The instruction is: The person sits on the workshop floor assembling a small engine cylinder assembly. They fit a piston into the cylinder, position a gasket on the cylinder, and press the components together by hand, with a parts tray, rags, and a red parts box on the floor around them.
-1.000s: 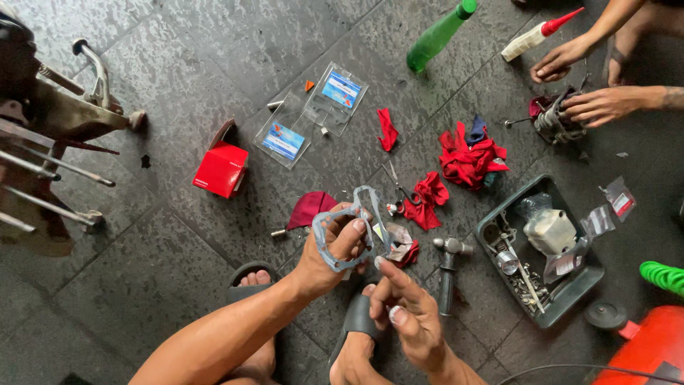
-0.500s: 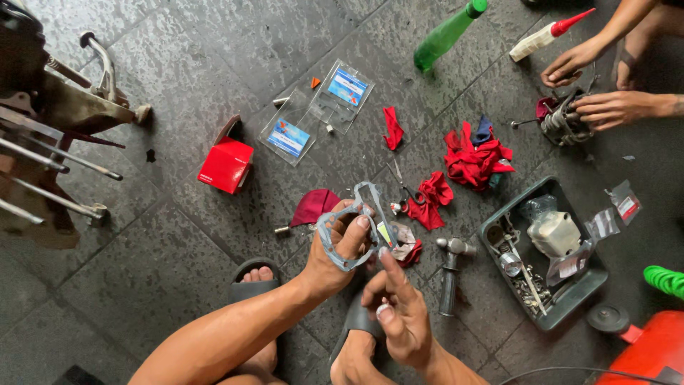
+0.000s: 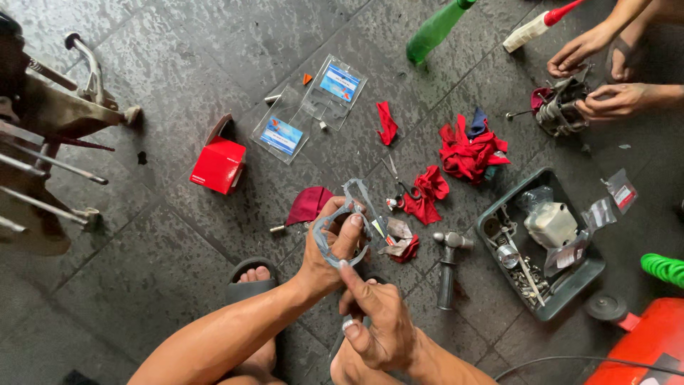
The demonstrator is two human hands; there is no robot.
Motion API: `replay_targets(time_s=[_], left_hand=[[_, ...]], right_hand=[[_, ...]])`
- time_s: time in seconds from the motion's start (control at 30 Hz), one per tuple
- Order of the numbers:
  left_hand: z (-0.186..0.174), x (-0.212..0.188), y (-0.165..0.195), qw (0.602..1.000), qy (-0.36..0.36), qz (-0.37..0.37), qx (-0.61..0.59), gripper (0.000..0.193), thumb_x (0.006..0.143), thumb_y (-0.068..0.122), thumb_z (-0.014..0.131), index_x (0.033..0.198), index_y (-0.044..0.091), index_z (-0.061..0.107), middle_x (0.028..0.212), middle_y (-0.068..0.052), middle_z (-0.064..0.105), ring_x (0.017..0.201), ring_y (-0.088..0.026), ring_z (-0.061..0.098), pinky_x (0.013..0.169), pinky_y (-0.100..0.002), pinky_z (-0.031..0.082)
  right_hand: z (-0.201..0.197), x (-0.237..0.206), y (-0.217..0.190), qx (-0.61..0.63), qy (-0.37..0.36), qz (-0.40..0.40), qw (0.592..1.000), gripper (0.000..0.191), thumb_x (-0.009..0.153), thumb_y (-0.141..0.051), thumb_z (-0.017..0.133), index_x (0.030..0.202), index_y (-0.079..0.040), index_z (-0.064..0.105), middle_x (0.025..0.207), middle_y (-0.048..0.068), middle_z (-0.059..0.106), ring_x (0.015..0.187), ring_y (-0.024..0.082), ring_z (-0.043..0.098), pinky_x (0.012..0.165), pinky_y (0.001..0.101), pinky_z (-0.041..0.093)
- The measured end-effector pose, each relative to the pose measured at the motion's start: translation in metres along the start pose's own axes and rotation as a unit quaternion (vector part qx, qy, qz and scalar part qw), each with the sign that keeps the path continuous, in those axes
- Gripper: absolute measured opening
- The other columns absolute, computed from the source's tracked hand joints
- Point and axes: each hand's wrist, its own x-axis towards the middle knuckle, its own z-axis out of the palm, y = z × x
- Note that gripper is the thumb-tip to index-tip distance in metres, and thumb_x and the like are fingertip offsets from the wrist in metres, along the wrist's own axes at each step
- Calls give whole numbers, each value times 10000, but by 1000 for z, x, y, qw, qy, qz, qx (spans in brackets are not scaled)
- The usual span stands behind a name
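We see the dark stone tile floor [image 3: 164, 64], open toward 7 o'clock. At 3 o'clock, a dark green plastic parts tray [image 3: 564, 294]; at 10 o'clock, a small red cardboard box [image 3: 219, 165]. Centre: our left hand [image 3: 329, 249] grips the thin grey metal gasket [image 3: 340, 222]; our right hand [image 3: 377, 321], forefinger extended, touches its lower edge.

Even, soft daylight; faint shadows. Dull sheen on floor [image 3: 164, 64] tiles. Sharp centre, slight wide-angle stretch at edges.
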Motion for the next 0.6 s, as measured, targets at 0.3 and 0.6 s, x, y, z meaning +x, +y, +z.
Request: replay_targets(time_s=[0.3,0.6], left_hand=[[-6,2,-4,999,-8,36,14,234,1011,278,642,1129,90,569,919,-2,615,762,-76,558,650,-246,464],[-5,-1,0,999,-13,30,-4,210,1023,253,624,1115,74,564,949,-35,605,765,-83,538,658,-246,465]], right_hand=[[-4,-8,10,75,88,74,991,663,1039,-324,482,1565,52,337,845,116,688,657,221,647,629,346,518],[-9,-2,7,-139,143,40,979,561,1023,-267,526,1466,73,479,887,145,657,718,287,668,663,407,543]])
